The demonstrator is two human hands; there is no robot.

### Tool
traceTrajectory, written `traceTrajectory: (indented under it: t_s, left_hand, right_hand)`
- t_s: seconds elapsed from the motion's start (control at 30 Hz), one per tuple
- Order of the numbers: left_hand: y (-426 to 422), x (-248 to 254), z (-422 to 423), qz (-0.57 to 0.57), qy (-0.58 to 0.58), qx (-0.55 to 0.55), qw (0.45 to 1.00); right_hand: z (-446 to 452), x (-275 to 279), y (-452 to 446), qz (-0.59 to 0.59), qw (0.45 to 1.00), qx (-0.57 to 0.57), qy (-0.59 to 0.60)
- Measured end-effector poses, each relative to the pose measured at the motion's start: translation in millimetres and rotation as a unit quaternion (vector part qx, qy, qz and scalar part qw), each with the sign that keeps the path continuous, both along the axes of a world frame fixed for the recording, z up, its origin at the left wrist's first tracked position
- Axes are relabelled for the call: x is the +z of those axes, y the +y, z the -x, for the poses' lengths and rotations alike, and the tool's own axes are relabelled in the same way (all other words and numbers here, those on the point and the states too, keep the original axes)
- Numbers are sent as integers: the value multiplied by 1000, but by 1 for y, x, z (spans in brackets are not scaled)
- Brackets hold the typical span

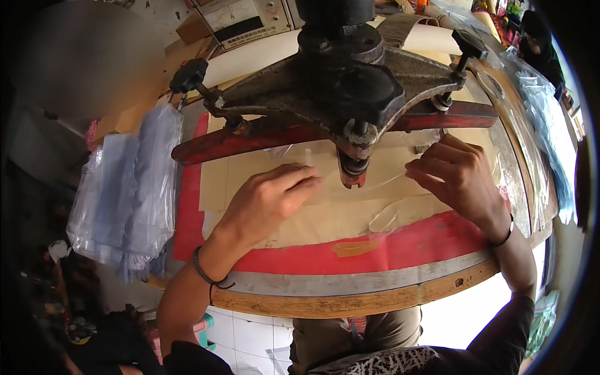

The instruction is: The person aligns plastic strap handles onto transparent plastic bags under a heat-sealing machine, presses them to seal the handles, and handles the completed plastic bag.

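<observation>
A clear plastic sheet, hard to make out, lies over the tan and red work surface (300,225) below a dark metal press head (356,94). My left hand (275,197) is over the surface left of the press's lower tip, its fingers pinched together at what looks like the clear plastic. On the other side of the tip, my right hand (453,175) has thumb and fingers drawn together around something I cannot make out. A red bar (262,145) crosses behind both hands. A curled clear strip (384,219) rests on the tan sheet between them.
Stacked clear plastic pouches (128,187) lie at the left edge. More plastic (544,119) hangs along the right. A control box (247,22) and pale rolls (256,59) stand behind the press. The wooden table edge (337,304) faces my body. Another person (540,47) is at upper right.
</observation>
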State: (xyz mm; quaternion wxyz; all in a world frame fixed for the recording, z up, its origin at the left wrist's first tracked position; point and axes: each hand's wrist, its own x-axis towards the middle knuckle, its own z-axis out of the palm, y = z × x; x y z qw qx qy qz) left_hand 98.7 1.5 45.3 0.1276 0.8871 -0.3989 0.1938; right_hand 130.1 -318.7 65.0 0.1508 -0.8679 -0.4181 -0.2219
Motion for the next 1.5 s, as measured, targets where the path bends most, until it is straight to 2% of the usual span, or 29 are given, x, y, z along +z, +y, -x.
traceTrajectory:
  t_s: [0.33, 0.43, 0.73, 0.87, 0.97, 1.23, 1.33, 1.5]
  left_hand:
    - [-3, -9, -2, 3, -4, -5, 1000]
    - [-3, -16, -4, 5, -39, -8, 999]
    - [-9, -18, -4, 44, -45, -2, 998]
    - [-12, -26, -4, 53, -54, 5, 997]
    - [-11, -27, -4, 43, -55, 13, 997]
    - [-11, -22, -3, 73, -3, 17, 997]
    - [-12, -23, -3, 87, -7, 25, 996]
    - [-13, -26, -7, 98, -27, 20, 995]
  right_hand:
    - [10, 4, 3, 34, 998, 39, 25]
    - [11, 2, 8, 4, 999, 30, 22]
    - [10, -17, 12, -60, 996, -3, 69]
    - [16, -26, 12, -66, 995, 65, 35]
    - [17, -23, 14, -45, 997, 61, -26]
    - [16, -18, 13, -45, 998, 28, -31]
    - [18, -19, 9, -37, 998, -12, -39]
    - [14, -24, 7, -27, 999, 0, -35]
